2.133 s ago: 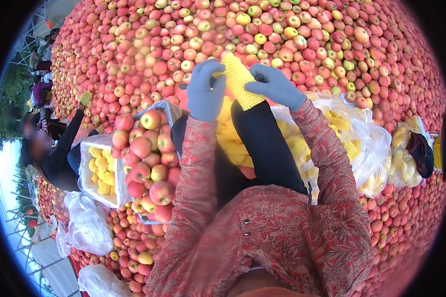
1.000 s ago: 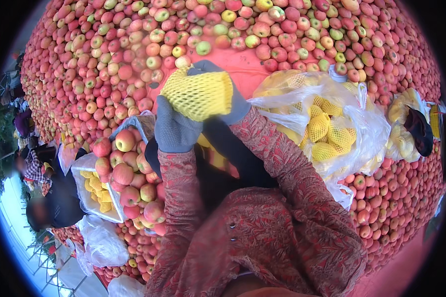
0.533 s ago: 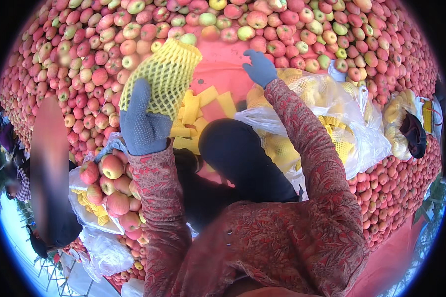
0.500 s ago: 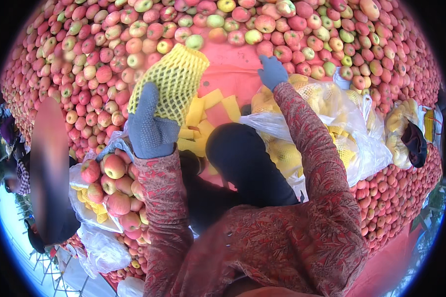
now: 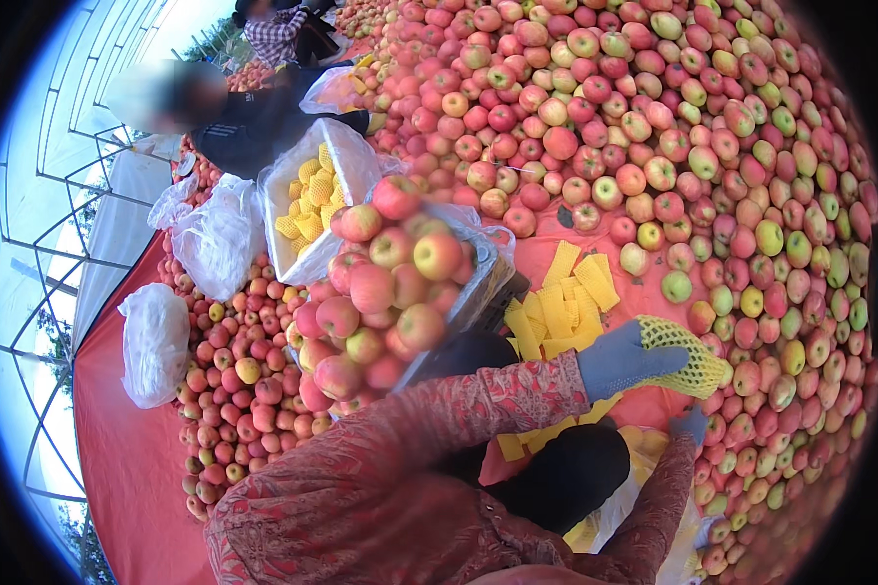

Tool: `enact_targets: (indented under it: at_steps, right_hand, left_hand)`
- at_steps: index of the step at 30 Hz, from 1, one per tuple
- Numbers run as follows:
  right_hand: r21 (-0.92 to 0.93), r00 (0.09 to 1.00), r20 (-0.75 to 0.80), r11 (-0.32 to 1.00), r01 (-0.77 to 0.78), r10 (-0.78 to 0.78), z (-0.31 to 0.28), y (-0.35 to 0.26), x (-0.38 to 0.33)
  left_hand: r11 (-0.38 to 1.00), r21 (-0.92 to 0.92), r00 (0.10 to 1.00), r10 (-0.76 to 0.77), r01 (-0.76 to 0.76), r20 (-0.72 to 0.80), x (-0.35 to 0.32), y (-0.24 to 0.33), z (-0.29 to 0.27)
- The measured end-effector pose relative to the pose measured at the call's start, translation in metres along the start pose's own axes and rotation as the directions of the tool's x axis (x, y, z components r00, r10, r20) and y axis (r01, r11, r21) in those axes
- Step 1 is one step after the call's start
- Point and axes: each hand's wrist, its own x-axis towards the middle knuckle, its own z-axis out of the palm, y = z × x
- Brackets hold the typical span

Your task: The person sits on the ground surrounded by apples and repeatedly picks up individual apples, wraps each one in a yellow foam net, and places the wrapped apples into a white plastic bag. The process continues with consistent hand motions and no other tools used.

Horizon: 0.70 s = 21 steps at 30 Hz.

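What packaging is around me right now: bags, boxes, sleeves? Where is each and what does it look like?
Yellow foam net sleeve: held in the gloved left hand, mesh tube.
Loose yellow sleeves: flat pile on the red ground sheet.
Crate of apples: centre, lined with clear plastic.
Box of yellow sleeves: upper left, white-lined.
White plastic bags: left edge, crumpled.

The left hand [image 5: 619, 361] wore a matt grey knitted glove; its foam net sleeve [image 5: 688, 356] looked soft and meshed (yellow, dull); the apples [image 5: 595, 107] shone smooth; the plastic bags [image 5: 154, 341] were thin and crinkled.
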Motion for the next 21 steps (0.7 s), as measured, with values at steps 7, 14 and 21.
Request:
enact_targets:
  at_steps: [7,14,21]
  right_hand:
    - [0.790,0.962,0.027,-0.584,-0.187,-0.271,-0.057,-0.060,-0.063]
    - [0.690,0.859,-0.375,-0.723,0.007,-0.350,-0.120,-0.145,-0.208]
    - [0.673,0.959,-0.242,-0.738,0.057,-0.147,-0.146,-0.205,-0.315]
  left_hand:
    - [0.729,0.685,0.986,0.127,-0.019,-0.109,-0.005,-0.004,0.009]
    - [0.211,0.977,0.988,-0.155,0.040,-0.007,-0.050,0.011,0.034]
    - [0.285,0.936,0.970,0.189,-0.205,0.155,-0.108,0.011,0.049]
